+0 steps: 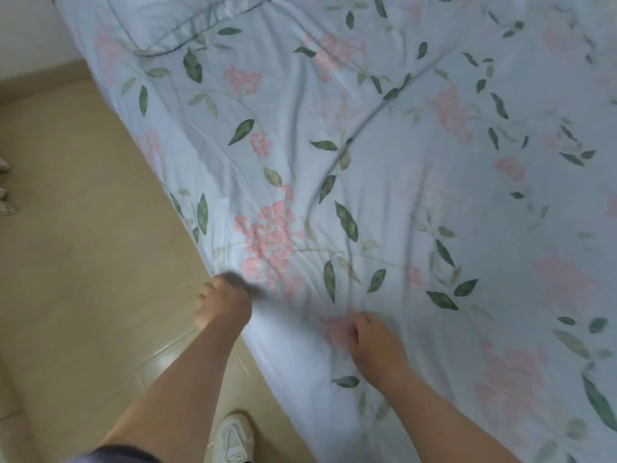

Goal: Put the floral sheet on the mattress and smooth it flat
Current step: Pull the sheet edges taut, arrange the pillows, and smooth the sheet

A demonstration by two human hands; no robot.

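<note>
Nearest, a white shoe (233, 439) stood on the tan tiled floor (83, 228). The blurred left hand (223, 305) had its fingers curled round the hanging side edge of the floral sheet (367, 162). Just beside it, the right hand (374, 342) lay on top, fingers curled into the cloth. The wrinkled sheet spread up and rightward, with open floor to the left and a pale wall (26, 28) beyond.

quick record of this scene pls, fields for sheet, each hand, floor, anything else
sheet: floral sheet spread over the bed, creased, not yet flat
left hand: left hand grips the sheet's edge at the bedside
right hand: right hand on the sheet, fingers curled; grip too blurred to tell
floor: tiled floor, beige
other: white shoe by the bed
</note>
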